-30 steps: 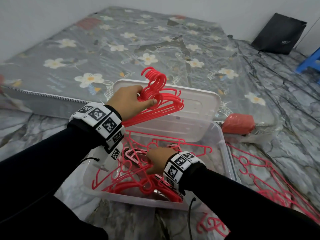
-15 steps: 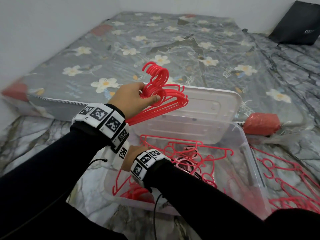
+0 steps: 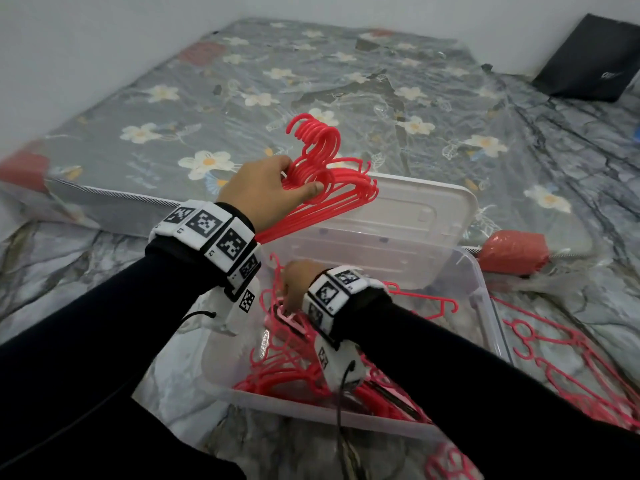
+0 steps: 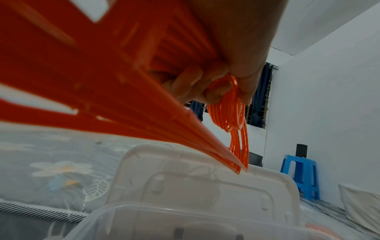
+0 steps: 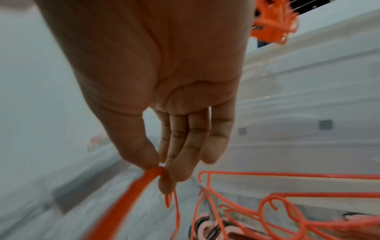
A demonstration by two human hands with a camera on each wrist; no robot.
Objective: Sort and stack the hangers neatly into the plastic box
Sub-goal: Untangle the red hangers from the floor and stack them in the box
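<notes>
Mattress [image 3: 311, 84] with a flowered grey cover fills the far side of the floor; the clear plastic box [image 3: 485, 306] sits on the floor against its near edge. The box lid [image 3: 415, 216] leans off the box's far rim, probably parked there so the opening stays free.

Loose red hangers [image 3: 571, 362] lie spread on the floor off the box's right side, not yet sorted. A tangled heap of hangers [image 3: 298, 372] sits inside the box toward its near-left corner.

Left hand [image 3: 266, 188] is raised above the box's far-left corner, fingers [image 4: 185, 86] clenched round the necks of a bundle of hangers [image 3: 332, 188]. Hooks are lined up together, shoulders fanned over the lid; held by the necks likely to keep them nested as one stack.

Right hand [image 3: 298, 282] is down inside the box at the heap. Thumb and fingertips [image 5: 170, 177] pinch one hanger's thin bar [image 5: 150, 177]; which part of the hanger is hard to say, the wrist view is blurred. Looks like it's being picked out to join the bundle.
</notes>
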